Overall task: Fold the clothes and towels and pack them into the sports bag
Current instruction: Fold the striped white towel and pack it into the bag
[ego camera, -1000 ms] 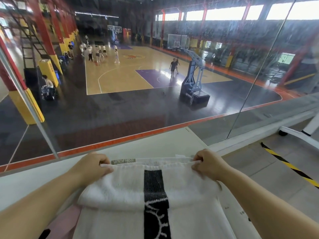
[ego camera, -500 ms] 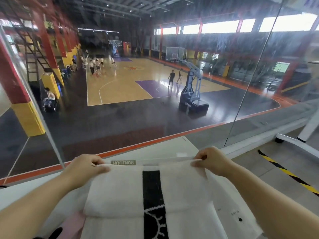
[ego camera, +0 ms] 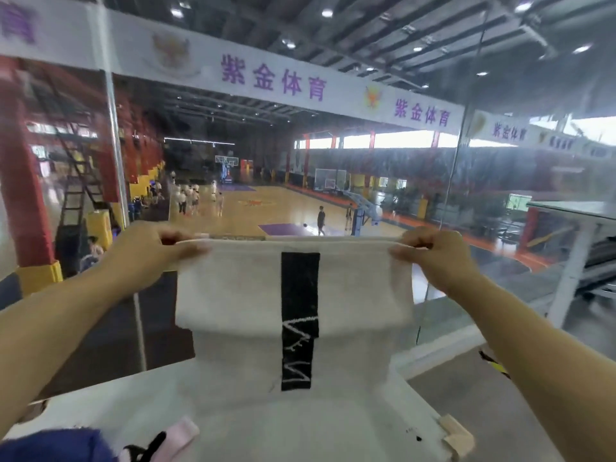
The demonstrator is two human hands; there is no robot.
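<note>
- Towel (ego camera: 233, 311) is up in the air, white with a black stripe down the middle, held by its top edge in front of the glass (ego camera: 500, 195). Its lower part hangs to the table (ego camera: 110, 411).
- Left hand (ego camera: 150, 258) pinches the top left corner, thumb on the near side and fingers curled behind.
- Right hand (ego camera: 433, 258) pinches the top right corner the same way, fingers bunched tight on the edge.
- One fold looks to be in: the upper part hangs doubled over the front as a flap. I'd call this mid-fold, with more halving to come before it is pack-sized.
- A blue cloth (ego camera: 56, 445) and a pink cloth (ego camera: 181, 431) lie at the near edge of the table. I can't tell whether they are folded.
- Containers: no sports bag in view, so nothing shows as packed. Packing appears to be wholly ahead.
</note>
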